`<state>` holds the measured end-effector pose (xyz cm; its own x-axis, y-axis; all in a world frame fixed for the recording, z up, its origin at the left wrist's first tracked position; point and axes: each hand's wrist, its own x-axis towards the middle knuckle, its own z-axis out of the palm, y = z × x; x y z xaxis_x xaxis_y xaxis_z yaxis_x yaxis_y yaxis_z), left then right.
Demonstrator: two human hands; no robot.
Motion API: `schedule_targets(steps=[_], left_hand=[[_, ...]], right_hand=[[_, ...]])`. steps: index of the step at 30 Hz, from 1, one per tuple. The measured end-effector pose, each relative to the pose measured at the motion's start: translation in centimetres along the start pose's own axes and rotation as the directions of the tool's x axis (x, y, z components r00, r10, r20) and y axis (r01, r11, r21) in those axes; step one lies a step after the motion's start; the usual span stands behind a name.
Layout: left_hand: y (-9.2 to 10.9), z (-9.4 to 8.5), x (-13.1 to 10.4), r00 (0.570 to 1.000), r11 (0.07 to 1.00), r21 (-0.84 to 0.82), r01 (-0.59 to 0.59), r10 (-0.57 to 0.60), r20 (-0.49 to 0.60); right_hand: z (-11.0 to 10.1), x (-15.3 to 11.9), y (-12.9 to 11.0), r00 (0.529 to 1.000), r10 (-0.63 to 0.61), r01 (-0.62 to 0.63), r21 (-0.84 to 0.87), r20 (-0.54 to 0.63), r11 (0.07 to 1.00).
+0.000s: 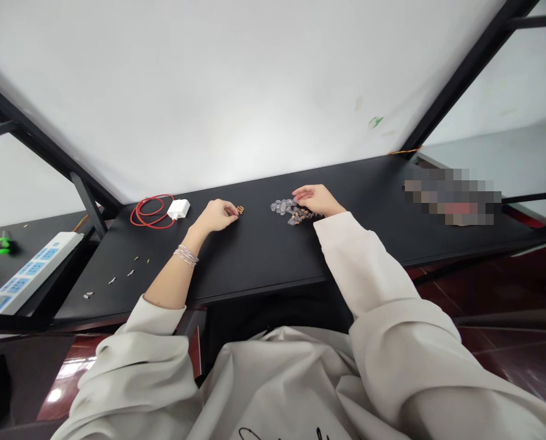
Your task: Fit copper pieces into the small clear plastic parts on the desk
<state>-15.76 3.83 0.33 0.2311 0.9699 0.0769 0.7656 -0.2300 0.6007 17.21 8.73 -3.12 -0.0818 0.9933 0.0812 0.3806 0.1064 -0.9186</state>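
Mid-frame on the black table (254, 256), bead handling in hand: left hand (215, 215) nearly closed beside the small brown beads (240, 209), right hand (317, 198) loosely curled at the clear beads (282, 206), can't tell if either holds any, any pickup needing a fine pinch.

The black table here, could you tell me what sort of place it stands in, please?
Probably an indoor workshop or office workstation: the black frame, power strip and white charger suggest it.
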Motion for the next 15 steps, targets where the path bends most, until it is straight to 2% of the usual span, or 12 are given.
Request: schedule_targets(steps=[5,15], left_hand=[[-0.1,0.3,0.2,0.997,0.995,0.098,-0.017,0.025,-0.08],[-0.1,1.1,0.5,0.989,0.997,0.069,-0.017,0.028,-0.149]], right_hand=[[0.0,0.1,0.1,1.0,-0.007,0.007,-0.005,0.005,1.0],[0.0,0.1,0.2,1.0,-0.008,0.008,0.011,0.0,1.0]])
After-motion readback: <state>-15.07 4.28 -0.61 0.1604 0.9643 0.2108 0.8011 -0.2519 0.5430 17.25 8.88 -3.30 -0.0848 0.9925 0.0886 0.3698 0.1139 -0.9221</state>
